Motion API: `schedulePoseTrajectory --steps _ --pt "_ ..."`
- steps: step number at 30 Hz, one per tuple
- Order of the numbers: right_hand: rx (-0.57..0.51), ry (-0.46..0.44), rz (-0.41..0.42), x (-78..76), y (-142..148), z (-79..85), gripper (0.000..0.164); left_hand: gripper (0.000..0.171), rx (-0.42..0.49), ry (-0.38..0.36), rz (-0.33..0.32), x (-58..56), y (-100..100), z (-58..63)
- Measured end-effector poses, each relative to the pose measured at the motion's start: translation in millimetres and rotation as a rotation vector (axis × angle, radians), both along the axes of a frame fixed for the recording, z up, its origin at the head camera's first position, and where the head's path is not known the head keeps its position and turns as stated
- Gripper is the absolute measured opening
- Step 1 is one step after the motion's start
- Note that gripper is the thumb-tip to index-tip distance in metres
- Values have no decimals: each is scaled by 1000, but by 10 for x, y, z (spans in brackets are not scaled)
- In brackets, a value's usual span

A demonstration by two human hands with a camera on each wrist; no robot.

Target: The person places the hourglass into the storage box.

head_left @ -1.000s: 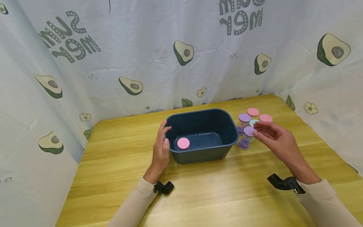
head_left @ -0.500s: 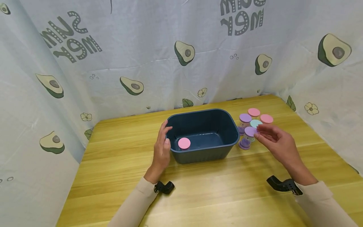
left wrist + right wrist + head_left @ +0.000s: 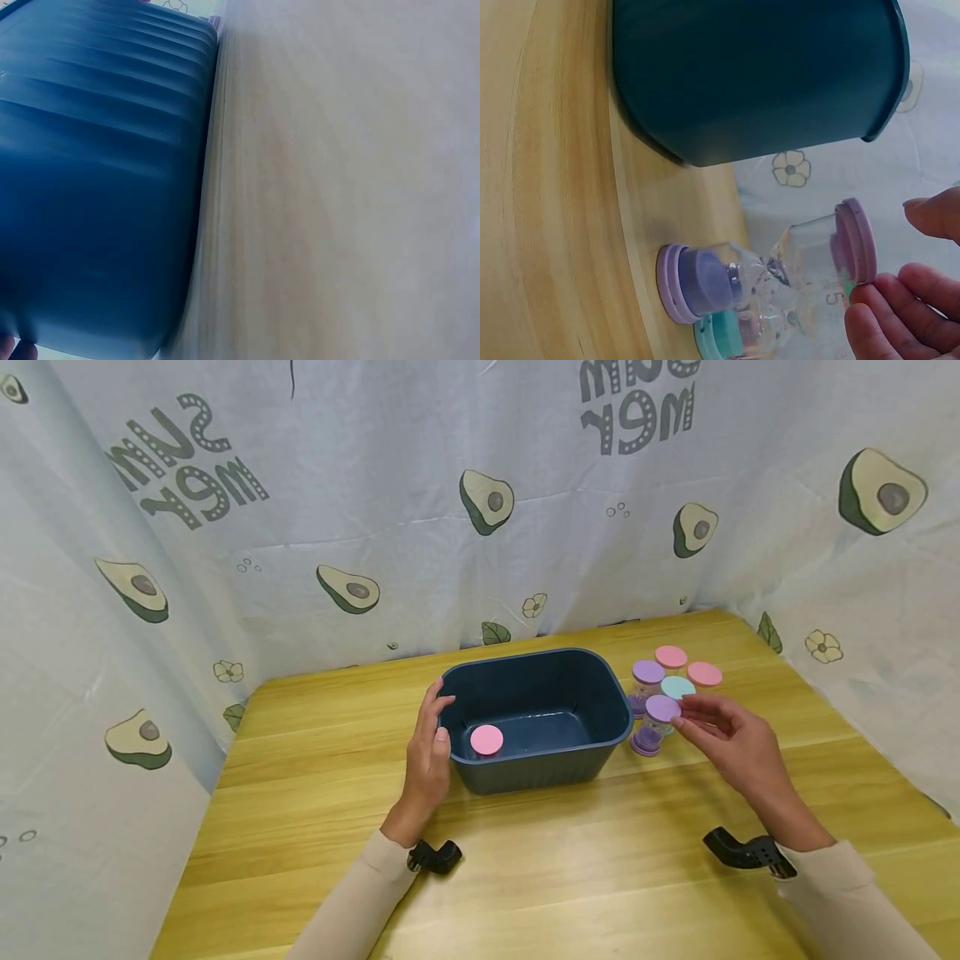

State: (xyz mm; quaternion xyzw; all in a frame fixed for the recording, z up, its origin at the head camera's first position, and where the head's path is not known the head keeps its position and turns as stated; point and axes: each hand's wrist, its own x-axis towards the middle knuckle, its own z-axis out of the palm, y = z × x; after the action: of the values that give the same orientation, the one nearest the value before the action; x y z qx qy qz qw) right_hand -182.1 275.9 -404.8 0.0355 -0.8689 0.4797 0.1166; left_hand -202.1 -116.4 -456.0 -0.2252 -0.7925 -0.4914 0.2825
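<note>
Head view: left hand [image 3: 428, 764] at bin [image 3: 536, 770]'s left end, fingers loosely extended. Right hand [image 3: 738, 752] loosely parted, fingertips by front purple hourglass [image 3: 651, 732]'s cap, thumb clear, nothing gripped; hourglass upright on table [image 3: 540, 877], right of bin.

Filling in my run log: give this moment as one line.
left hand: at left end of bin; right hand: by front purple hourglass, not gripping; bin: pink-topped piece inside
</note>
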Motion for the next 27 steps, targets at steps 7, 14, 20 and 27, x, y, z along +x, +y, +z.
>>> schedulePoseTrajectory --steps 7,14,20,27 --pt "-26 -9 16 1 -38 -16 49 53 3 -6 5 19 -3 16" --pt "25 -51 0 3 -62 -37 52 52 -2 -4 6 9 6 6" --pt "43 -47 6 -28 -93 -98 51 53 -11 -12 14 10 -2 -6" --pt "104 -63 31 -87 -106 -113 53 50 -12 -12 12 15 -1 -3"
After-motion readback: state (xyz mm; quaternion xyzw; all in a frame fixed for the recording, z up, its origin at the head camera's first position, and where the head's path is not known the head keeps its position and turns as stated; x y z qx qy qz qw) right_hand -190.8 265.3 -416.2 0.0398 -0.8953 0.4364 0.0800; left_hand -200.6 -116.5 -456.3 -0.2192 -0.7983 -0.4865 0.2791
